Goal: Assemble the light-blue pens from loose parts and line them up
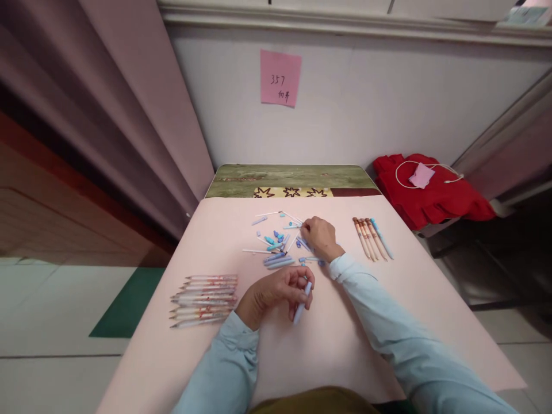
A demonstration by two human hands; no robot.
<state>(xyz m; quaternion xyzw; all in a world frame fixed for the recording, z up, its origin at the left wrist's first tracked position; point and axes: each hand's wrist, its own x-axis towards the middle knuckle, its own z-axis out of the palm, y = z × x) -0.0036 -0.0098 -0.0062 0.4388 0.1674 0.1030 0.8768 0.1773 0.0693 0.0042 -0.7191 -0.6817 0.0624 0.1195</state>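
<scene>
My left hand (278,290) is closed around a lavender pen barrel (302,305), held at a slant above the table's near middle. Farther forward, my right hand (321,237) reaches down to the edge of a scatter of pen parts, its fingertips pinched together. What lies between those fingertips is too small to make out. Around them are thin white refills (259,250), turquoise small parts (269,240) and dark blue caps (298,244). Just beyond my left hand lie several pale blue and lavender barrels (280,263).
A row of white patterned pencils (204,296) lies at the left. At the right are several brown-topped pens (366,238) and one blue pen (382,238). A pink note (280,77) is on the wall. Red cloth (431,195) with a white cable sits beyond the table's right edge.
</scene>
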